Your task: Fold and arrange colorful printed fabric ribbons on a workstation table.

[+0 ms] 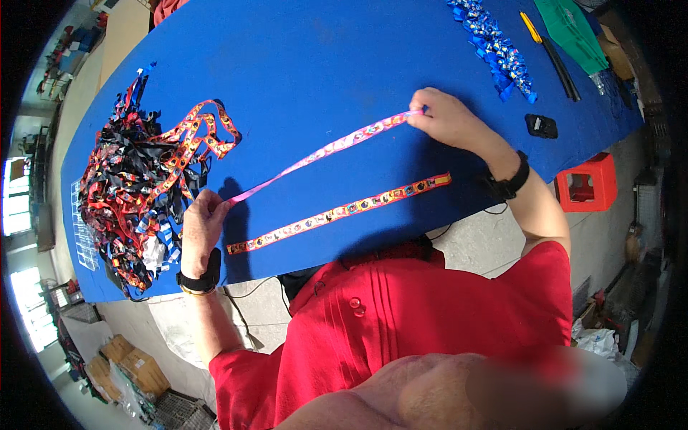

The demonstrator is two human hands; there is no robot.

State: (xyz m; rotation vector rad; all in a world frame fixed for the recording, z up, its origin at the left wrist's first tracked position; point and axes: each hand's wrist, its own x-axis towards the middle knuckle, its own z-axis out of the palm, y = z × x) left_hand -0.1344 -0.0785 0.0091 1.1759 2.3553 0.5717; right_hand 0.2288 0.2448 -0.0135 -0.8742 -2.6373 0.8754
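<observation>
Left hand (203,223): closed, thumb and fingertips pinching one end of the pink ribbon (360,135).
Right hand (446,119): fingers curled, pinching the opposite end.
Pink ribbon: patterned, drawn straight between both hands, above the blue table (308,72).
Orange-yellow strip (340,213): lying nearer the torso.

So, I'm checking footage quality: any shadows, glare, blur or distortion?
In the head view, dark shadows lie beside the left hand and below the right hand; windows at left glare; an oval at lower right is blurred; fisheye bows the blue table at left.
</observation>
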